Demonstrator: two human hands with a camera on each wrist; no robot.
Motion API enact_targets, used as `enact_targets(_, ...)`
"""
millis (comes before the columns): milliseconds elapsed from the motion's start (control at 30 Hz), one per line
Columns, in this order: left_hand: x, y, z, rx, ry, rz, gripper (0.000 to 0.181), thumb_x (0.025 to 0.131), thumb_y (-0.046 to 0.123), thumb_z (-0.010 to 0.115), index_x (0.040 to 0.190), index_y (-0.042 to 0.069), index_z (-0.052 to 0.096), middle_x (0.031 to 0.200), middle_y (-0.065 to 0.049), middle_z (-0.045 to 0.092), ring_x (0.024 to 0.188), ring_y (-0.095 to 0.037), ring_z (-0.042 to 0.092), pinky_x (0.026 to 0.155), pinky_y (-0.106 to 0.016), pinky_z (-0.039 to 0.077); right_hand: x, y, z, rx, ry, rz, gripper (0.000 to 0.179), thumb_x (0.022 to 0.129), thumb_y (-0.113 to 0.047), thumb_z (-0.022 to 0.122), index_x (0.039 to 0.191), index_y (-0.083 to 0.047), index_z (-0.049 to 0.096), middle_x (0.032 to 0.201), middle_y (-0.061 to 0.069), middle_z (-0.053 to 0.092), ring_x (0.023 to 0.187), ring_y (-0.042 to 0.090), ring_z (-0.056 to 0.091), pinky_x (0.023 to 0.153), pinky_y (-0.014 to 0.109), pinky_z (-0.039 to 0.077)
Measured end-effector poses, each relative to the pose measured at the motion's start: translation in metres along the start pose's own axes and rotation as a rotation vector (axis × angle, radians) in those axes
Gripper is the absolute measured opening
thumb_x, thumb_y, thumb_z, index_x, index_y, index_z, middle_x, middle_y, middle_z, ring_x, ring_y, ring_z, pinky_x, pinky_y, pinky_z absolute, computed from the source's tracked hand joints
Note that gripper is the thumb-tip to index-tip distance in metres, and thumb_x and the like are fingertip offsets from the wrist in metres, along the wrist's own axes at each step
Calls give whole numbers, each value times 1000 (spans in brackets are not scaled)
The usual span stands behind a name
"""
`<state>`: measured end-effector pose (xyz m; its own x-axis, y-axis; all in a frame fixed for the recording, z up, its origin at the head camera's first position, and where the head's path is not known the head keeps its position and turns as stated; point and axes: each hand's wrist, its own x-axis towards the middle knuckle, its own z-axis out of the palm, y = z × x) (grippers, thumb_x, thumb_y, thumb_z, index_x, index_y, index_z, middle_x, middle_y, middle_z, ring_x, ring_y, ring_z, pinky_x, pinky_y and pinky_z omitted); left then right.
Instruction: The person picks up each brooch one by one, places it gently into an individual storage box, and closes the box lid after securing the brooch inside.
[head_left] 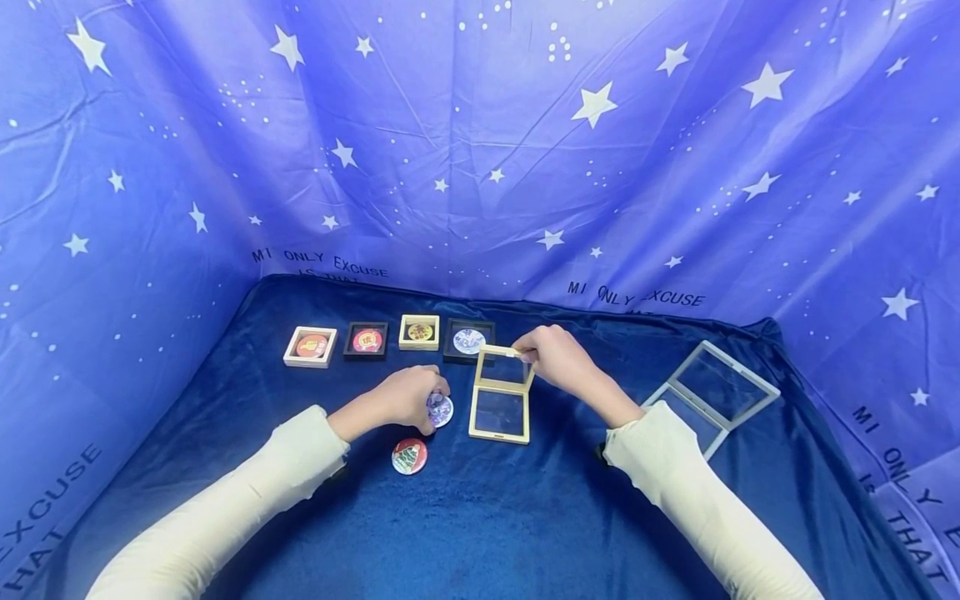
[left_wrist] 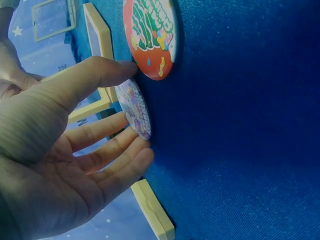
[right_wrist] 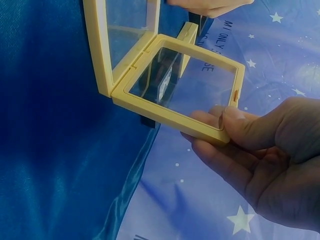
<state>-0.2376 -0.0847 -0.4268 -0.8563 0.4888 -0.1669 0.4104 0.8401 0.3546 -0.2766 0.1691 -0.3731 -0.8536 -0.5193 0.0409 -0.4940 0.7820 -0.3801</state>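
Observation:
My left hand (head_left: 407, 398) has its thumb and fingertips at the edges of a round purple-and-white badge (head_left: 441, 411), just above the blue cloth. Close below it lies a red badge with a green tree design (head_left: 409, 457), face up. In the right wrist view, my right hand (right_wrist: 272, 150) pinches a corner of the raised lid of a cream hinged display frame (right_wrist: 175, 120) between thumb and fingers. Clear film fills both halves of this frame. Its lower half (head_left: 499, 438) rests on the cloth, right of the purple badge.
Along the back stand a cream case (head_left: 310, 364) and a black case (head_left: 365, 356), each with a red badge, a cream case with a yellow badge (head_left: 418, 332), and a black case with a blue-and-white badge (head_left: 469, 341). An opened grey-white frame (head_left: 742, 408) lies right, partly behind the right sleeve.

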Motion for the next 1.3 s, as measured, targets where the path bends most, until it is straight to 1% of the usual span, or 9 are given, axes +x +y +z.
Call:
enact_targets(133, 2, -1, 1, -26, -2, -17, 57, 67, 16, 94, 118, 6, 73, 114, -9, 67, 97, -22, 63, 89, -42, 55, 0, 0, 0, -3, 7, -5, 28, 94, 11, 55, 101, -4, 78, 95, 12, 76, 66, 14, 50, 63, 29, 41)
enact_targets(200, 3, -1, 1, -38, 2, -12, 56, 67, 16, 94, 118, 6, 73, 112, -9, 67, 97, -22, 63, 89, -41, 54, 0, 0, 0, -5, 6, -3, 28, 94, 11, 56, 102, -3, 78, 97, 13, 77, 67, 14, 52, 63, 29, 42)
enact_targets(367, 4, -1, -1, -53, 26, 44, 55, 66, 17, 94, 115, 3, 74, 108, -10, 68, 96, -22, 63, 88, -40, 54, 0, 0, 0, -2, 4, 5, 28, 94, 11, 56, 105, -2, 78, 100, 14, 77, 68, 14, 54, 63, 28, 43)
enact_targets(467, 4, -1, -3, -58, 39, 74, 55, 66, 18, 93, 114, 2, 74, 108, -11, 68, 96, -22, 64, 88, -39, 54, 1, 0, -1, -2, 9, -7, 28, 94, 11, 55, 99, -4, 78, 95, 14, 77, 64, 13, 49, 62, 28, 41)
enact_targets(600, 5, 0, -4, -75, 51, 88, 55, 67, 18, 93, 115, 1, 74, 110, -11, 68, 96, -22, 63, 89, -39, 54, 1, 1, 0, -6, 11, -14, 28, 94, 11, 54, 92, -5, 77, 89, 14, 74, 61, 14, 43, 62, 30, 38)
enact_targets(800, 6, 6, -7, -96, 72, 94, 55, 69, 19, 92, 118, 3, 74, 113, -11, 68, 95, -19, 61, 88, -36, 54, 1, 0, 0, -7, 11, 1, 26, 95, 9, 57, 100, -4, 79, 95, 12, 77, 64, 14, 50, 62, 28, 41)
enact_targets(967, 5, 14, -9, -112, 108, 115, 54, 71, 20, 92, 119, 2, 74, 113, -11, 67, 93, -19, 62, 84, -35, 55, 0, 1, 1, -13, 15, -6, 25, 95, 9, 57, 101, -3, 79, 96, 12, 77, 65, 14, 52, 62, 28, 42)
enact_targets(1100, 5, 19, -10, -129, 151, 140, 53, 71, 20, 92, 118, 2, 74, 111, -11, 68, 95, -21, 64, 85, -35, 56, 0, 1, 1, -21, 16, -8, 24, 95, 8, 58, 100, -3, 79, 94, 11, 77, 66, 14, 53, 63, 28, 44)
enact_targets(1300, 8, 25, -9, -149, 195, 165, 51, 72, 21, 92, 116, 4, 75, 108, -9, 69, 93, -18, 65, 84, -33, 57, -1, 0, 1, -21, 13, 0, 24, 94, 9, 58, 102, -2, 79, 94, 10, 77, 68, 13, 56, 65, 28, 46)
